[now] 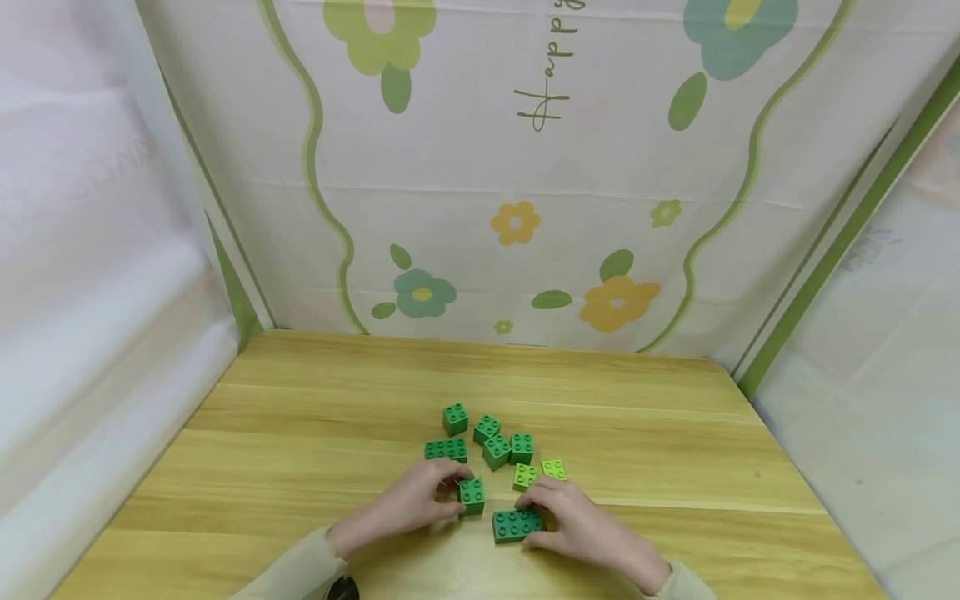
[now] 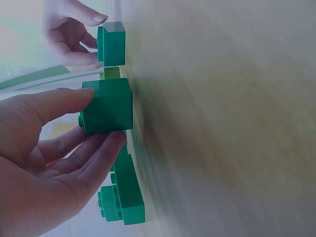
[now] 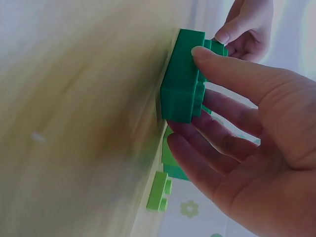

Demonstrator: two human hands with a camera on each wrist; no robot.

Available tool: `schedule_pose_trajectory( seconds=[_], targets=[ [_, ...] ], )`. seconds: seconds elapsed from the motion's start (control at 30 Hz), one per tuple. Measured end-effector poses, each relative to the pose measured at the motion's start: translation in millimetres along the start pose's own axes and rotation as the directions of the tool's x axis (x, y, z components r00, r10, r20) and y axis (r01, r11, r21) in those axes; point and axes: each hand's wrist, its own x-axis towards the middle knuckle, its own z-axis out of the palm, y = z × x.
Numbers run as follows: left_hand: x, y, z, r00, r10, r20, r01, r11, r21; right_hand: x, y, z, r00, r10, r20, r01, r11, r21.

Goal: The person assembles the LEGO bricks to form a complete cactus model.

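My left hand point(image 1: 415, 503) grips a square green brick point(image 1: 471, 496) between thumb and fingers on the table; the left wrist view shows the thumb on one side of this brick point(image 2: 107, 106) and fingertips on the opposite side. To its right, my right hand point(image 1: 583, 527) pinches a longer green brick point(image 1: 516, 526) with two rows of studs. In the right wrist view the thumb lies on that brick's point(image 3: 180, 76) near side, with fingers at its other side. The two held bricks stand apart, studs facing up.
Behind the hands lie another long green brick point(image 1: 446, 450), several square green bricks point(image 1: 455, 418) and two lime bricks point(image 1: 525, 477), point(image 1: 554, 469). White flowered cloth point(image 1: 450, 167) hangs at the back and sides of the wooden table point(image 1: 337, 400).
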Motion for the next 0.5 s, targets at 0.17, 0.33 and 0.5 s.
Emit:
schedule_pose_trajectory(
  seconds=[0.17,0.33,0.5],
  targets=[
    [-0.5,-1.7,1.5,1.0,0.01,0.003,-0.01,0.999,-0.033,2.5,-1.4,2.1,0.999,-0.038,-0.016,0.038,0.999,-0.023],
    [-0.6,-4.3,2.8,1.0,-0.006,-0.002,0.006,0.997,-0.077,3.9,-2.0,2.2,0.999,-0.049,-0.015,0.048,0.998,-0.027],
    [-1.0,-6.8,3.5,1.0,-0.017,0.001,0.017,0.994,-0.11,3.4,-2.3,1.6,1.0,-0.025,-0.005,0.025,1.0,-0.011]
  ],
)
